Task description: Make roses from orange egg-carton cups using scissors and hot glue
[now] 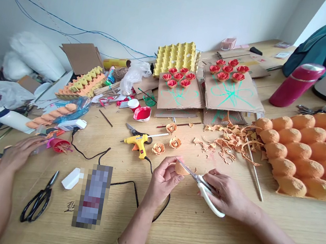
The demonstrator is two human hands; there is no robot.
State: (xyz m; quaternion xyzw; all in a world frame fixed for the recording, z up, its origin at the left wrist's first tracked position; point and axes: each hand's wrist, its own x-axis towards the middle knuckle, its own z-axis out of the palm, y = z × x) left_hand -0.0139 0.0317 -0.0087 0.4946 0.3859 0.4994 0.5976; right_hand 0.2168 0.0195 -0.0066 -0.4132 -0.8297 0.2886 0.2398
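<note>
Pinched in the fingers of my left hand (166, 178) is an orange egg-carton cup (181, 168). My right hand (228, 194) grips white-handled scissors (210, 201), whose blades reach the cup's edge. Just beyond my hands sit three orange paper roses, including one rose (175, 142) and another rose (158, 149) side by side. A yellow glue gun (138, 142) lies to their left with a white glue stick in its back. Torn orange carton scraps (224, 142) are heaped beyond my right hand.
An orange egg tray (307, 149) and a magenta bottle (297, 85) stand at right. Cardboard pieces (182, 98) carry red roses. Black scissors (37, 201), a blurred-out object (92, 197) and a co-worker's hands (20, 151) are at left. The glue gun's cord (135, 188) passes near my left wrist.
</note>
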